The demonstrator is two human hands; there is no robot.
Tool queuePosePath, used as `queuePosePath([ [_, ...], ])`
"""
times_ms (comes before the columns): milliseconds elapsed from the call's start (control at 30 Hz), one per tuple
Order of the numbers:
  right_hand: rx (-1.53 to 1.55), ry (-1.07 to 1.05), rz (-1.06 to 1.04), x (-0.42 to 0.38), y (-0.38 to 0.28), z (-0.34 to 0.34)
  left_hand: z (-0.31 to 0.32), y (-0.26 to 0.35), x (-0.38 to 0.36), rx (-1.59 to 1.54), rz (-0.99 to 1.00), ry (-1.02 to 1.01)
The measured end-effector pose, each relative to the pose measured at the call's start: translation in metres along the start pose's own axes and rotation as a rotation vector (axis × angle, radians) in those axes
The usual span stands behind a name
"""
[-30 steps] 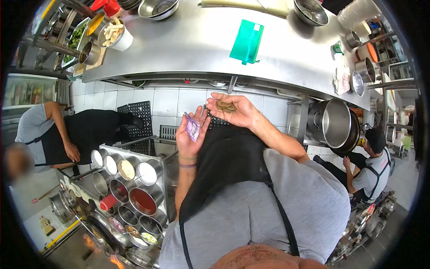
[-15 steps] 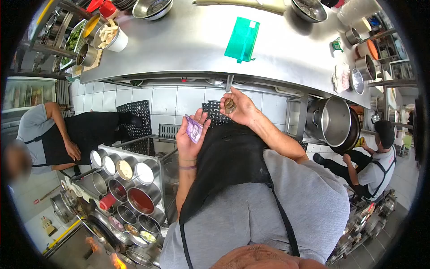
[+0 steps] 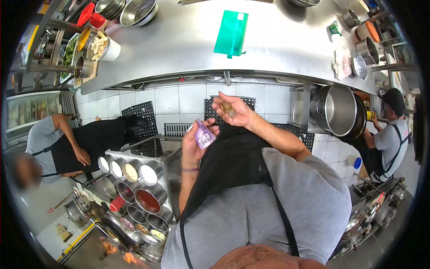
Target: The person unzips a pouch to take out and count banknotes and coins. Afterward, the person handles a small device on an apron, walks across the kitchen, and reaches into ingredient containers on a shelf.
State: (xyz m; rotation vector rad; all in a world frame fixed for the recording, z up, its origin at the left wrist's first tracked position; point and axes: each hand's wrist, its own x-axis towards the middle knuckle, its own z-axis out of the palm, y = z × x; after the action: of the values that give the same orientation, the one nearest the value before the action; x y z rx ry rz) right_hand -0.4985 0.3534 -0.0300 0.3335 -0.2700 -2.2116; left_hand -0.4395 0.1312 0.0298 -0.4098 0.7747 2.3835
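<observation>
My left hand (image 3: 193,142) grips a purple banknote (image 3: 204,136) between thumb and fingers, with a printed portrait facing up. Beside it, slightly higher and to the right, my right hand (image 3: 237,110) is cupped palm up around several coins (image 3: 227,108). The two hands are close but apart, both in front of my black apron (image 3: 233,152). On the steel table (image 3: 170,49) beyond them lies a green zip pouch (image 3: 230,33), flat, touched by neither hand.
At left are a rack of steel pots with sauces (image 3: 148,200), stove flames (image 3: 130,257) and a co-worker in a black apron (image 3: 94,143). To the right, a large steel pot (image 3: 337,110) stands near a second co-worker (image 3: 390,143). A tub of pale sticks (image 3: 110,50) sits on the table.
My left hand has turned and moved right, bringing the banknote closer to the coins. The right-hand co-worker now sits more upright with a yellow item raised. The camera view has shifted slightly.
</observation>
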Motion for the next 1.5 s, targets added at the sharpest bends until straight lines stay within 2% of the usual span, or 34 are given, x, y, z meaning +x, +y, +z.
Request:
queuePosePath([
  [133, 0.031, 0.032, 0.041, -0.003, 0.000, -0.014, 0.005, -0.006, 0.001, -0.053, -0.022, -0.064],
  [167, 0.140, -0.154, 0.101, -0.005, -0.005, -0.026, 0.005, -0.005, 0.000, -0.050, -0.016, -0.074],
  [267, -0.061, -0.146, -0.025, -0.011, -0.006, -0.002, 0.003, -0.007, 0.000, -0.055, 0.005, -0.086],
  [300, -0.025, 0.005, -0.090, -0.009, -0.003, 0.004, 0.002, -0.008, 0.000, -0.061, 0.009, -0.074],
  [400, -0.043, 0.031, -0.135, -0.006, 0.000, 0.012, 0.002, -0.011, 0.002, -0.084, -0.003, -0.068],
  [600, -0.079, -0.083, -0.124, -0.007, 0.002, 0.034, 0.001, -0.015, 0.000, -0.119, 0.004, -0.102],
  [700, -0.209, 0.216, -0.188, -0.005, -0.008, 0.019, 0.001, -0.017, -0.001, -0.092, -0.009, -0.031],
  [767, -0.205, 0.360, -0.247, 0.000, -0.020, -0.027, 0.004, -0.018, -0.003, -0.099, -0.007, 0.032],
  [800, -0.206, 0.430, -0.272, 0.000, -0.025, -0.043, 0.003, -0.017, -0.005, -0.103, 0.020, -0.016],
  [900, -0.216, 0.353, -0.237, -0.020, -0.029, -0.040, -0.005, -0.020, -0.001, -0.127, 0.104, -0.185],
  [1000, -0.487, 0.478, -0.393, -0.032, -0.021, -0.007, 0.010, -0.017, -0.009, -0.102, 0.143, -0.122],
  [1033, -0.471, 0.579, -0.428, -0.033, -0.028, -0.015, 0.011, -0.016, -0.010, -0.147, 0.122, -0.104],
  [1133, -0.513, 0.500, -0.375, -0.058, -0.069, -0.081, 0.014, -0.014, -0.015, -0.110, 0.117, -0.127],
  [1200, -0.877, 0.639, -0.359, -0.089, -0.074, -0.094, 0.012, -0.012, -0.019, -0.007, 0.105, -0.137],
  [1267, -1.328, 1.039, -0.192, -0.124, -0.079, -0.136, 0.014, -0.012, -0.023, 0.110, 0.099, -0.115],
  [1333, -1.532, 1.291, -0.101, -0.159, -0.067, -0.177, 0.007, -0.015, -0.022, 0.165, 0.099, -0.075],
  [1367, -1.893, 1.172, -0.154, -0.191, -0.070, -0.230, 0.005, -0.015, -0.022, 0.188, 0.098, -0.048],
  [1400, -2.393, 1.088, 0.078, -0.224, -0.080, -0.295, 0.004, -0.016, -0.020, 0.210, 0.098, -0.025],
  [1433, -1.720, 1.160, -0.028, -0.240, -0.061, -0.287, 0.003, -0.015, -0.020, 0.190, 0.112, 0.025],
  [1467, -1.050, 1.140, -0.109, -0.255, -0.040, -0.280, 0.000, -0.014, -0.020, 0.179, 0.104, 0.047],
  [1500, -0.910, 1.137, -0.105, -0.262, -0.025, -0.269, -0.005, -0.012, -0.020, 0.170, 0.095, 0.070],
])
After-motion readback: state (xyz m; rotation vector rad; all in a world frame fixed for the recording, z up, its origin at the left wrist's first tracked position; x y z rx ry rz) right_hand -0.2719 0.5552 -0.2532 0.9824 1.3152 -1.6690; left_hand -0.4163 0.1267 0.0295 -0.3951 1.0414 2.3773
